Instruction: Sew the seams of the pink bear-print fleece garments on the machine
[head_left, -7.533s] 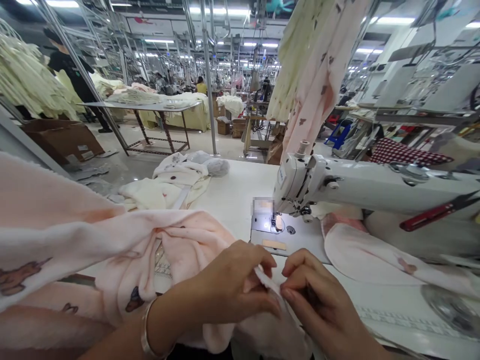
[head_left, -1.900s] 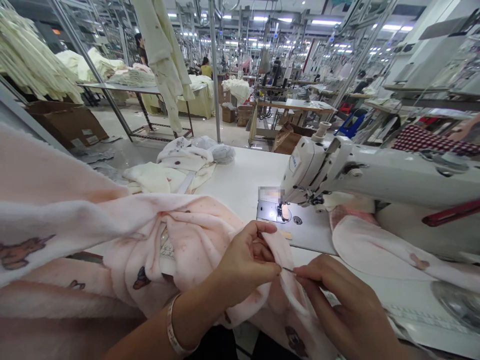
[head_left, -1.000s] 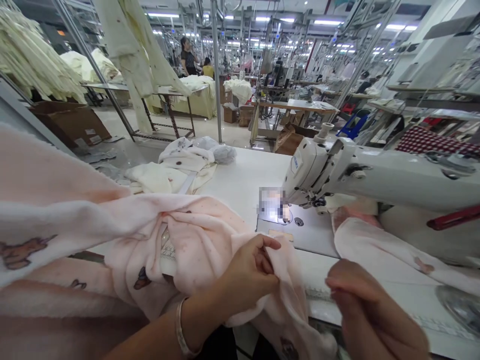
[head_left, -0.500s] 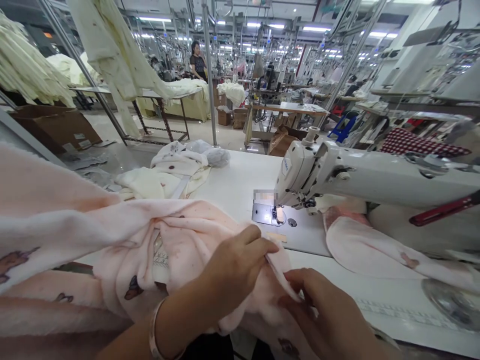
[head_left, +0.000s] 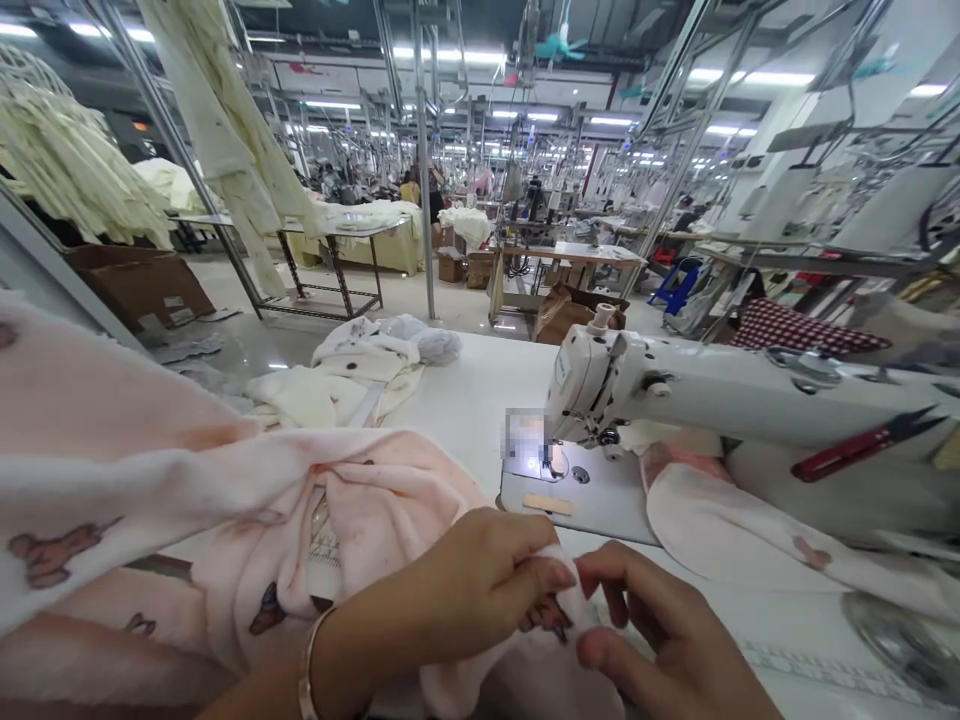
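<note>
- Head view: pink fleece (head_left: 405,490), cut off lower left, lies bunched, soft, brown-printed.
- Left hand (head_left: 491,580), lower centre, pinches its edge!
- Right hand (head_left: 660,625) curls alongside, thumb and fingers parted; can't tell whether they touch.

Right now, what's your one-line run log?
left fingers: pinching pink fabric | right fingers: parted at its edge, contact unclear | sewing machine: ahead

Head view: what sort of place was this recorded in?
Most likely a garment factory's sewing floor: a white sewing machine sits on the worktable beside pink printed fabric, and many cream garments hang together at the picture's left.
</note>
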